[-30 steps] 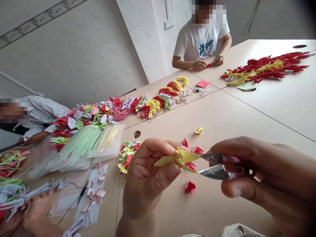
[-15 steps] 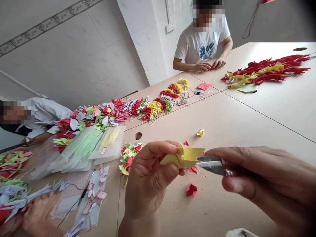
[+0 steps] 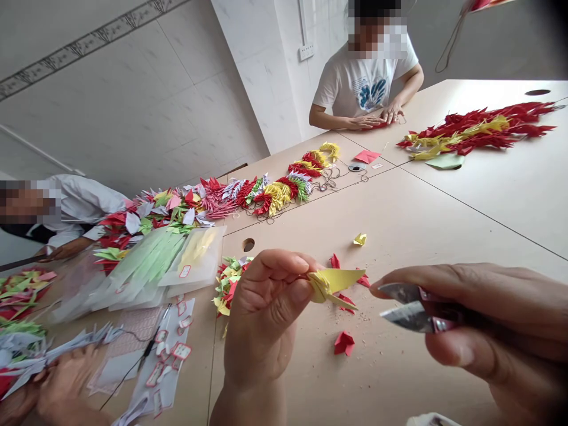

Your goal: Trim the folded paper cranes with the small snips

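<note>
Between thumb and fingertips, my left hand pinches a yellow folded paper crane, its pointed wings facing right. My right hand grips a pair of small thread snips, their two short metal blades parted and pointing left. A small gap separates the blade tips from the crane. Beneath and beyond it on the table are several red folded paper pieces and one small yellow folded piece, with tiny paper crumbs around them.
A pile of colourful folded paper lies left of my hand, near clear plastic bags and a sheet of labels. Strings of paper cranes stretch across the table. A person works opposite; others sit at left.
My right hand has drawn the snips back to the right, away from the crane, with the blades wider apart. In my left hand the crane has turned, its wings now angled right and downward.
</note>
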### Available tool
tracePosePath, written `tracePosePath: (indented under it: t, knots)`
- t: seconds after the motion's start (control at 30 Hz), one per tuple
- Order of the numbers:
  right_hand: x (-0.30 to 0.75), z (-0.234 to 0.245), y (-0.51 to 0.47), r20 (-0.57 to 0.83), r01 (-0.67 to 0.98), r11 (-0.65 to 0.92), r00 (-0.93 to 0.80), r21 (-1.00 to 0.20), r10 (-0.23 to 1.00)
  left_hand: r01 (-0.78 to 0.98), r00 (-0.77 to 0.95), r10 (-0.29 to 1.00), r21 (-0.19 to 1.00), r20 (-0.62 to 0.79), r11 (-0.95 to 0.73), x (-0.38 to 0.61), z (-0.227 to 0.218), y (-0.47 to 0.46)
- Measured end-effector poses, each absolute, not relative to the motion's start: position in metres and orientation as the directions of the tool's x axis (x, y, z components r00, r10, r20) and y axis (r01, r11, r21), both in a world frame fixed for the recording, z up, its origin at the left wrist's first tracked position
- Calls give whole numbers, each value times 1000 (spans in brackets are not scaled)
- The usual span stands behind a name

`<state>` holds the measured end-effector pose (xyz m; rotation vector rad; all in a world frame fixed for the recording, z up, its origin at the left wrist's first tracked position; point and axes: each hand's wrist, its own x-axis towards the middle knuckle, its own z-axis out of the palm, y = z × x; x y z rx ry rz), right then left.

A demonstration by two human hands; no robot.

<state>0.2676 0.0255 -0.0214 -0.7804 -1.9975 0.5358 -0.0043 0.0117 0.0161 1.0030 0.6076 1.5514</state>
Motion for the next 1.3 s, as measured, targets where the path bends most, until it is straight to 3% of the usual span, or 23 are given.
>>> tracePosePath:
  t: [0.2,0.53,0.8,1.0,1.3]
  knots:
    - [260,-15,30,599,313,767,-486,-560,636,-586,108,960,797,257,-147,-3,16,11]
    - [245,-10,33,642,322,806,-490,-496,590,-542,112,925,802,363,-249,-1,12,13]
    - [258,-31,22,614,303,721,-381,-623,691,-504,117,927,826,355,-253,-2,14,15]
    - [261,-40,18,608,292,721,-394,-628,689,-499,108,937,833,333,-238,-2,14,12]
    - [250,-9,32,641,308,830,-530,-465,555,-484,138,930,843,341,-237,-3,13,15]
